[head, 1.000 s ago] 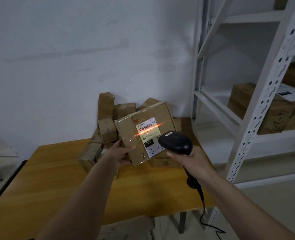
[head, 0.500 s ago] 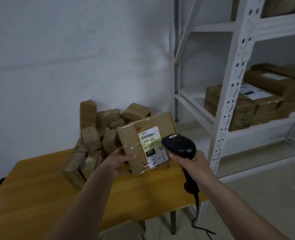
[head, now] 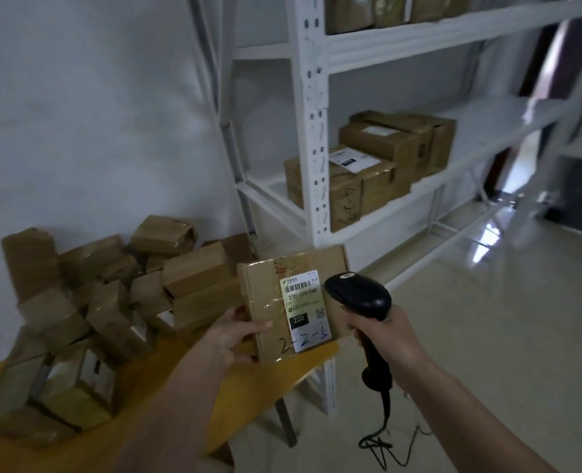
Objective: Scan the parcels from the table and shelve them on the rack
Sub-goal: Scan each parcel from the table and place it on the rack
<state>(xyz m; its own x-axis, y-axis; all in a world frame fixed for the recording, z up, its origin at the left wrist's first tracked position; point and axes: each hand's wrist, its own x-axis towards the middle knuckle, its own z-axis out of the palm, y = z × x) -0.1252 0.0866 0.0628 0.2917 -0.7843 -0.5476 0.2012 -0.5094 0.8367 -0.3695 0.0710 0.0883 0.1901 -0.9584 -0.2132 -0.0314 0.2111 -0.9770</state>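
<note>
Facing the head view: the left hand [head: 229, 339] grips the parcel [head: 293, 302] by its lower left edge, label toward the camera, long axis rising up and to the right, held above the table [head: 255, 387] corner. The right hand [head: 383, 332] wraps the scanner [head: 359, 297] handle just beside the parcel's right edge. The rack [head: 313, 138] stands ahead and right; its middle shelf [head: 487, 124] looks open right of the shelved boxes [head: 378, 165], so the left hand, nearer, must likely cross past the upright
</note>
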